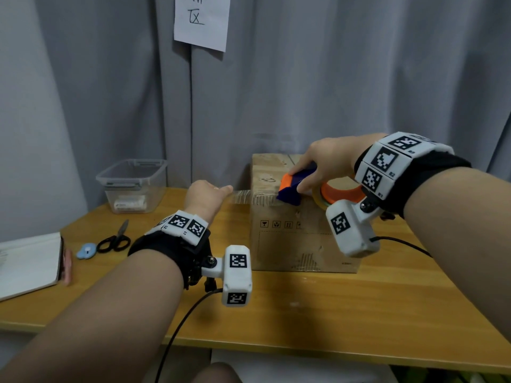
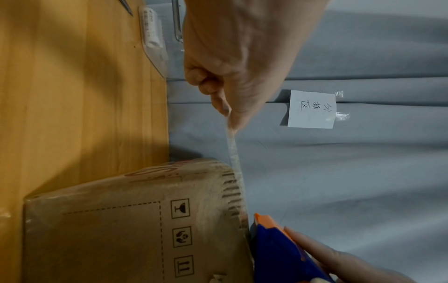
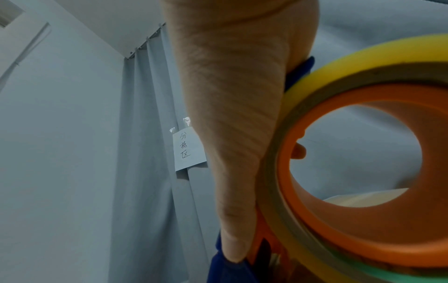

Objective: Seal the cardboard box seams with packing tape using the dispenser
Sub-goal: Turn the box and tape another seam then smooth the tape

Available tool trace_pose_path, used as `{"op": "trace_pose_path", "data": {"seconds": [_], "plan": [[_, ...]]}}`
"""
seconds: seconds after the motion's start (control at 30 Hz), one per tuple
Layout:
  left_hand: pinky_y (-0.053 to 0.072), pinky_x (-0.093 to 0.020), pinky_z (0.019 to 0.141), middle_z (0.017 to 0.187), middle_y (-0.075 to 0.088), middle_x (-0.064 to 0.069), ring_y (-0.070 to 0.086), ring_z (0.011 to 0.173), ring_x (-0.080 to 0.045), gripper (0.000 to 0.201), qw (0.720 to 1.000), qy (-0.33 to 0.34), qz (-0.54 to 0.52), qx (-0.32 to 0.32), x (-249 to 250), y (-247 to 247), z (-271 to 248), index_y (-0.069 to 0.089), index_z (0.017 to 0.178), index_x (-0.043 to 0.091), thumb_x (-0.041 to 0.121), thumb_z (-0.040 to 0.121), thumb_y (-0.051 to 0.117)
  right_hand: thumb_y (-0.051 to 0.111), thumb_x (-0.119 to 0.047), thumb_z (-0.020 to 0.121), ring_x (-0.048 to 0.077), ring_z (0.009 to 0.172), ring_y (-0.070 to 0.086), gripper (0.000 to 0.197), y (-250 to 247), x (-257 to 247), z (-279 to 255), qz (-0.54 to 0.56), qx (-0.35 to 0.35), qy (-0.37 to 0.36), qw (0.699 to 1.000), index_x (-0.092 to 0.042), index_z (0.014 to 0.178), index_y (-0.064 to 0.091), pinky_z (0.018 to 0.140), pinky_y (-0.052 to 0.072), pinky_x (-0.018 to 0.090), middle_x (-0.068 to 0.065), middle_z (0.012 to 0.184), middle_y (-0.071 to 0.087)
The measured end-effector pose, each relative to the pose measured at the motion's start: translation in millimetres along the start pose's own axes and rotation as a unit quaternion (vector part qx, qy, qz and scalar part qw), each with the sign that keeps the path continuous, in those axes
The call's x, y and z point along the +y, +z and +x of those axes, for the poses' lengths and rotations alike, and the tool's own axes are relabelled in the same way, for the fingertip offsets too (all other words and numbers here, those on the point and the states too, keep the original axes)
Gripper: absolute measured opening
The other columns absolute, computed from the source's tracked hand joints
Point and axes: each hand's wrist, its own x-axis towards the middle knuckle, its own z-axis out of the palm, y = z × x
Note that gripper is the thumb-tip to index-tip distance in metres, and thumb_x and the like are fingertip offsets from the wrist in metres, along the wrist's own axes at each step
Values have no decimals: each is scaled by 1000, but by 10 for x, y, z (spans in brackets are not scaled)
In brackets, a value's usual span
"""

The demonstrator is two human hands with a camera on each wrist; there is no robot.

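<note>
Grey curtain (image 1: 331, 78) hangs behind a wooden surface (image 1: 304, 305) where a cardboard box (image 1: 298, 239) stands toward the far right. Left hand (image 1: 206, 194) is raised off the box's left edge with fingers curled in; in the left wrist view the thumb and forefinger pinch the free end of a clear tape strip (image 2: 234, 153), which runs taut from the fingertips to the box's upper near edge. Its forearm reaches in from the near left, wrist held above the surface. Right hand (image 1: 329, 158) is clamped on the tape dispenser (image 1: 293, 189), a blue and orange body with fingers over the top and the thumb along its near side; the dispenser's front end sits against the box's top near edge, where the strip meets it. Behind the grip the yellowish tape roll (image 3: 315, 92) rides on an orange hub (image 3: 363, 229). The right forearm comes in from the right, above the box's top. Farther left on the surface lie black scissors (image 1: 116, 239), a small blue object (image 1: 87, 250) beside them, a clear plastic container (image 1: 132, 183) at the far edge, and an open notebook (image 1: 27, 261) at the left. A handwritten paper note (image 1: 201, 20) is stuck to the curtain.
</note>
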Motion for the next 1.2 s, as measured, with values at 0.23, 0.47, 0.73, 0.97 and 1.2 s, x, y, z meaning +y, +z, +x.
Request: {"op": "trace_pose_path", "data": {"seconds": [0.23,0.47,0.73,0.97,1.2], "plan": [[46,-35,77,94,65,-17,62,96,-33,47,997,-60,-43,-33,-208,151,-8,63,98,-9,35,82,69,50,-62,86,14,94,46,46,27,-13,30,-112,14,26,993,-48,130,49,82,28,35,-13,101,55],[31,-24,47,62,47,4,34,54,-13,35,966,-184,-139,-115,-314,317,-177,52,65,18,45,85,63,40,-57,93,25,106,44,37,128,-139,28,-183,53,64,980,-46,127,52,86,27,43,-1,113,56],[32,-24,49,66,46,3,34,56,-12,35,959,-191,-156,-137,-314,467,-274,50,67,18,44,89,57,39,-55,94,27,111,43,39,219,-134,-40,-173,96,50,979,-44,131,49,90,31,43,2,119,53],[25,-20,42,56,43,7,31,46,-8,43,952,-201,-146,-177,-314,521,-277,48,61,19,50,90,52,39,-55,94,28,109,43,38,268,-129,-49,-179,116,44,976,-43,128,51,87,32,43,3,120,53],[35,-17,50,37,45,9,44,51,-7,42,943,-222,-136,-207,-298,459,-257,58,67,14,51,88,53,40,-59,91,27,109,45,42,313,-149,-80,-178,144,46,972,-42,127,54,88,33,43,2,120,54]]}}
